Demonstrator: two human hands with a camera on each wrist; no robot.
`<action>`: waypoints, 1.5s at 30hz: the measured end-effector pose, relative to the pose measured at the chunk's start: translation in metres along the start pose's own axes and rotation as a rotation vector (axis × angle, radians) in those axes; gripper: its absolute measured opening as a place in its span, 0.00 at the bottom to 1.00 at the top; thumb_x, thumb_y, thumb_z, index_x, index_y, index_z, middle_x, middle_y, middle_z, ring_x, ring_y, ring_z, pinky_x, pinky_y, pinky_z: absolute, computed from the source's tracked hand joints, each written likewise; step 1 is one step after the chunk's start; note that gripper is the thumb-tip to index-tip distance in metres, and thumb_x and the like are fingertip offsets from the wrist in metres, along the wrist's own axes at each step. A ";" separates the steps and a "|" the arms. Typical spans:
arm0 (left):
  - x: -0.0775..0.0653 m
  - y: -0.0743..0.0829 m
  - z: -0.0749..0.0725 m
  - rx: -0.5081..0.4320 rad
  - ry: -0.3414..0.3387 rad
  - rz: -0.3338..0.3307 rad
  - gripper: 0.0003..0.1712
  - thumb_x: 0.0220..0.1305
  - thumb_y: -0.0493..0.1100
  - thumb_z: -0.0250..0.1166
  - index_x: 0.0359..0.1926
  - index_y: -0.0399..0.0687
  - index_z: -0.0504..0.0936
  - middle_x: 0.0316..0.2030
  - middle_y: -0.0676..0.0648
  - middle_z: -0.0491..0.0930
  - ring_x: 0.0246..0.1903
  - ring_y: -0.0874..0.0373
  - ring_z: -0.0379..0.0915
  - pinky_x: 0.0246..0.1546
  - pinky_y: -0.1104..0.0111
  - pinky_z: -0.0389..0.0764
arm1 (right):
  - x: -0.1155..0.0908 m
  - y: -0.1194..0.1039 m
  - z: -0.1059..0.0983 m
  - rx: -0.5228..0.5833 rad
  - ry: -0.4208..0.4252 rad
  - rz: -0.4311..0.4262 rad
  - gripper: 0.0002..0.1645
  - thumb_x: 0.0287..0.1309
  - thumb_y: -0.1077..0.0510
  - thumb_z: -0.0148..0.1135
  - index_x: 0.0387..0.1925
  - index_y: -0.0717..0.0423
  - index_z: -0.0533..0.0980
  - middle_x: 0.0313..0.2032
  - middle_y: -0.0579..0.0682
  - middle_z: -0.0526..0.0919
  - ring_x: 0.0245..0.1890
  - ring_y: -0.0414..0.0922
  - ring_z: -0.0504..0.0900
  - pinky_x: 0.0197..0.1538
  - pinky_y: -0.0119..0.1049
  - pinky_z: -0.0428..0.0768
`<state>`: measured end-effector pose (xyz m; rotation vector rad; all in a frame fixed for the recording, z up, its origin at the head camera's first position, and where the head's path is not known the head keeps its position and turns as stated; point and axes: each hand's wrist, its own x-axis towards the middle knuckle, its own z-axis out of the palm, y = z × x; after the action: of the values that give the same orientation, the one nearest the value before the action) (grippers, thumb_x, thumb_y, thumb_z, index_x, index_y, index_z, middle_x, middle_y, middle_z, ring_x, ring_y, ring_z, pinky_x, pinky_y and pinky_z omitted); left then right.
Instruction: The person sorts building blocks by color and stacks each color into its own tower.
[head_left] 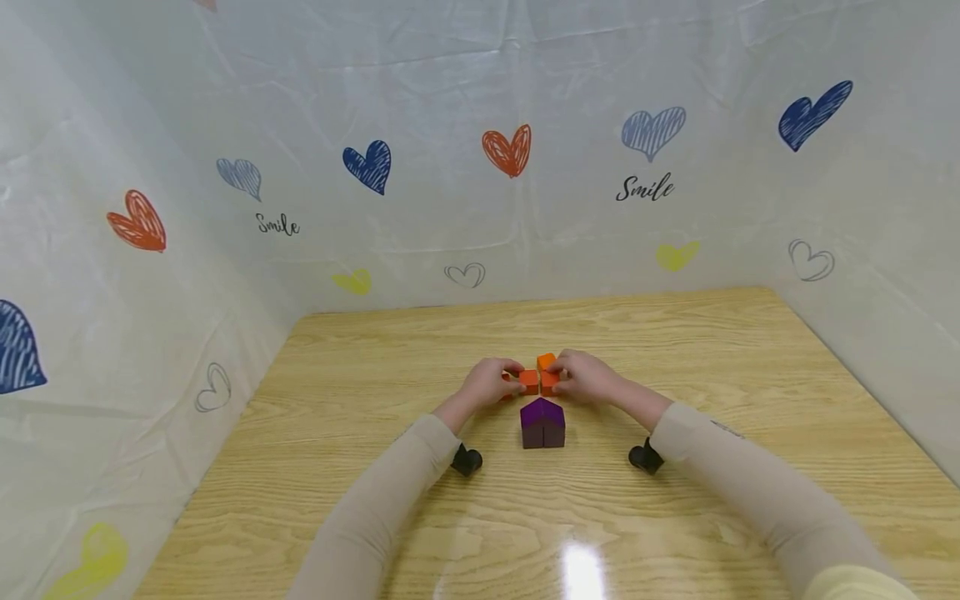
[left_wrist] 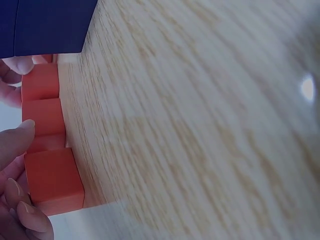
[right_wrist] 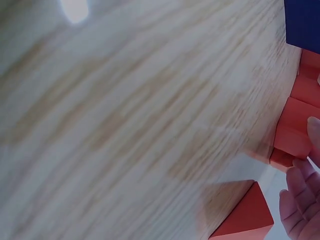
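My left hand [head_left: 487, 382] pinches a red block [head_left: 528, 382] between thumb and fingers; another red block [left_wrist: 55, 177] lies beside its curled fingertips. My right hand [head_left: 591, 377] holds the neighbouring red block [head_left: 548, 384], with its thumb against the near face. These two held blocks stand nearly side by side on the table. Just behind them shows an orange block [head_left: 547, 362]. In the right wrist view, a red wedge-shaped block [right_wrist: 247, 215] lies apart from the row, beside the right fingers. Parts of the blocks are hidden behind my fingers.
In front of the red blocks stands a house-shaped pair of dark blocks [head_left: 543, 433] with purple slanted tops. The wooden table [head_left: 375, 358] runs back to a white sheet [head_left: 420, 225] printed with hearts. Black wrist cameras hang under both sleeves.
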<state>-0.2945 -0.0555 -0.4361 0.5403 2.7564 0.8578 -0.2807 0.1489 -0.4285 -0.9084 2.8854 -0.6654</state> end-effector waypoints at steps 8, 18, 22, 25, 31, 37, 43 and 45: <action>0.001 0.001 0.000 -0.001 -0.006 -0.016 0.20 0.56 0.45 0.66 0.50 0.46 0.80 0.45 0.48 0.80 0.35 0.59 0.70 0.37 0.70 0.71 | 0.005 0.002 0.000 0.044 -0.018 0.031 0.18 0.53 0.60 0.64 0.46 0.65 0.78 0.35 0.54 0.78 0.29 0.43 0.70 0.34 0.34 0.70; 0.000 0.001 0.001 0.011 -0.003 -0.015 0.20 0.56 0.45 0.66 0.50 0.46 0.79 0.46 0.48 0.79 0.39 0.58 0.72 0.41 0.68 0.72 | 0.008 0.003 0.001 0.064 -0.021 0.034 0.19 0.53 0.60 0.64 0.46 0.66 0.78 0.37 0.55 0.79 0.31 0.43 0.73 0.35 0.35 0.72; 0.000 0.001 0.000 0.007 -0.002 -0.018 0.20 0.56 0.45 0.66 0.51 0.46 0.79 0.46 0.48 0.79 0.38 0.58 0.71 0.41 0.68 0.72 | 0.008 0.004 0.002 0.071 -0.022 0.033 0.19 0.53 0.60 0.64 0.46 0.66 0.78 0.38 0.56 0.79 0.31 0.44 0.73 0.36 0.35 0.73; 0.000 0.001 0.000 0.006 -0.003 -0.020 0.20 0.57 0.45 0.66 0.51 0.46 0.79 0.46 0.48 0.79 0.38 0.58 0.71 0.41 0.68 0.72 | 0.008 0.004 0.002 0.079 -0.021 0.036 0.19 0.53 0.60 0.64 0.46 0.66 0.77 0.38 0.56 0.79 0.31 0.44 0.73 0.36 0.35 0.73; 0.000 0.002 -0.001 0.014 -0.008 -0.019 0.20 0.56 0.45 0.66 0.51 0.47 0.79 0.46 0.48 0.79 0.38 0.58 0.71 0.41 0.68 0.72 | 0.008 0.003 0.003 0.094 -0.021 0.054 0.20 0.52 0.60 0.64 0.46 0.67 0.77 0.38 0.56 0.79 0.31 0.43 0.73 0.36 0.35 0.72; 0.000 0.002 -0.001 0.008 -0.008 -0.021 0.20 0.56 0.45 0.66 0.50 0.46 0.80 0.45 0.48 0.79 0.36 0.58 0.70 0.39 0.69 0.71 | 0.007 0.002 0.002 0.123 -0.022 0.077 0.20 0.52 0.60 0.64 0.47 0.67 0.77 0.39 0.57 0.79 0.33 0.44 0.75 0.37 0.36 0.74; 0.000 0.002 -0.001 0.002 -0.011 -0.024 0.20 0.56 0.45 0.66 0.50 0.47 0.80 0.46 0.47 0.79 0.36 0.58 0.70 0.37 0.70 0.71 | 0.007 0.001 0.003 0.139 -0.015 0.090 0.20 0.52 0.61 0.64 0.47 0.67 0.77 0.39 0.57 0.80 0.35 0.46 0.76 0.38 0.38 0.74; 0.000 0.002 -0.001 0.011 -0.016 -0.020 0.20 0.56 0.45 0.66 0.50 0.47 0.80 0.46 0.47 0.79 0.36 0.58 0.70 0.37 0.70 0.72 | 0.007 0.001 0.003 0.141 -0.017 0.090 0.20 0.52 0.61 0.64 0.47 0.67 0.77 0.39 0.57 0.80 0.35 0.46 0.76 0.39 0.38 0.74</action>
<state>-0.2946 -0.0547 -0.4341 0.5181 2.7490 0.8307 -0.2865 0.1447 -0.4312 -0.7581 2.8030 -0.8356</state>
